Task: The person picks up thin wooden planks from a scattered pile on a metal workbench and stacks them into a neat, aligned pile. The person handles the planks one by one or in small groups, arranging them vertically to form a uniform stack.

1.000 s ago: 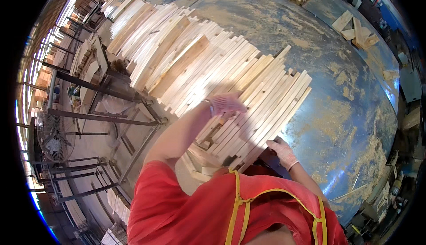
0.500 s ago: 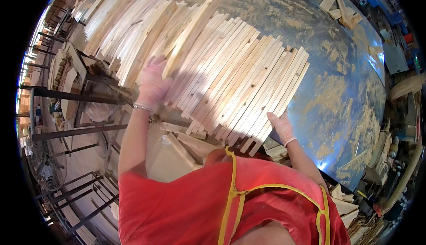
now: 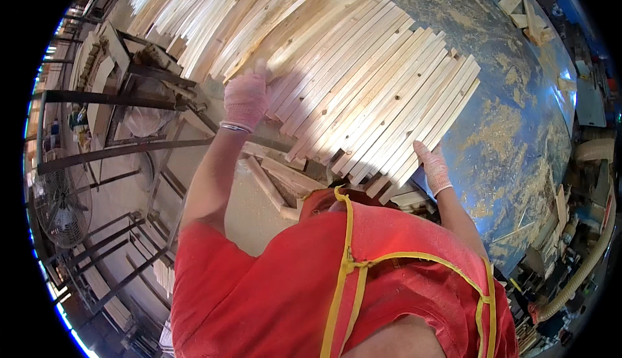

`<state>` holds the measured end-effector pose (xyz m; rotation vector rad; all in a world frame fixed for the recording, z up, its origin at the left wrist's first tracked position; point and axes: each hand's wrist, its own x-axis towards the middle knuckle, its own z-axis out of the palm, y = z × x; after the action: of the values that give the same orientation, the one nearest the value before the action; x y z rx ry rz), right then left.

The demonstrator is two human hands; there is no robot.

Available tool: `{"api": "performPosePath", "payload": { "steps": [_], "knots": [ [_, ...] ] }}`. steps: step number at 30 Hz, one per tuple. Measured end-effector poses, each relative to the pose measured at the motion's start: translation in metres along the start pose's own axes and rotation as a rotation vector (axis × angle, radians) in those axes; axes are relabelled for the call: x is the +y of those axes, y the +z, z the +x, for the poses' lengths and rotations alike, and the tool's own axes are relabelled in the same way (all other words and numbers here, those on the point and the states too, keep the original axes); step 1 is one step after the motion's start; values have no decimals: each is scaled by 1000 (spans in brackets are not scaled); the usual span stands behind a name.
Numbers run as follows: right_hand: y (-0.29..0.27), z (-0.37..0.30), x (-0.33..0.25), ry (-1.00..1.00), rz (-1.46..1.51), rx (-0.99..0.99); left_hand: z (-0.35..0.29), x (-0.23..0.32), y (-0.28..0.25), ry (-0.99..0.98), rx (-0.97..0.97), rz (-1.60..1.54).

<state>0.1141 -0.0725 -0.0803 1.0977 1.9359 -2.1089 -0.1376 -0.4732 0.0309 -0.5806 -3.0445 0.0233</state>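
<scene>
Pale wooden strips lie side by side in a slanting row in front of me, their near ends uneven and several showing dark knots. My left hand, in a thin pale glove, is closed at the near end of a wooden strip on the row's left part; its fingertips are blurred. Beside that strip, another piece with a yellowish face stands tilted on edge. At the row's right side, my right hand, also gloved, rests against the outermost strip with thumb extended and fingers partly hidden.
A blue-grey tabletop dusted with sawdust extends to the right, with offcuts at its far side. Black metal frames and a fan stand at left. Loose wood pieces lie below the row's near edge. A ribbed hose curves at right.
The strip that stood raised over the row at my left hand now lies lower among the others. In the picture, both hands and the row have shifted right and upward.
</scene>
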Motion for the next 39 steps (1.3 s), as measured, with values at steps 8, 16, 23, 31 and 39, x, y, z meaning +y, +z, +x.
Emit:
{"api": "performPosePath", "payload": {
  "steps": [8, 16, 23, 31, 39],
  "knots": [
    [-17, 14, 12, -108, -293, 16, -184, 80, 84, -619, -813, -1211],
    [-22, 13, 5, -49, -443, 23, -185, 129, 164, -901, -515, -2305],
    [-13, 14, 12, -54, 89, -84, -134, 85, 7, -220, -578, -1875],
    [-19, 18, 16, -116, 12, -111, 53, 174, -20, 71, -919, -1326],
    [-13, 13, 15, -114, -26, -53, 10, 83, -6, 366, -107, -347]
  ]
}}
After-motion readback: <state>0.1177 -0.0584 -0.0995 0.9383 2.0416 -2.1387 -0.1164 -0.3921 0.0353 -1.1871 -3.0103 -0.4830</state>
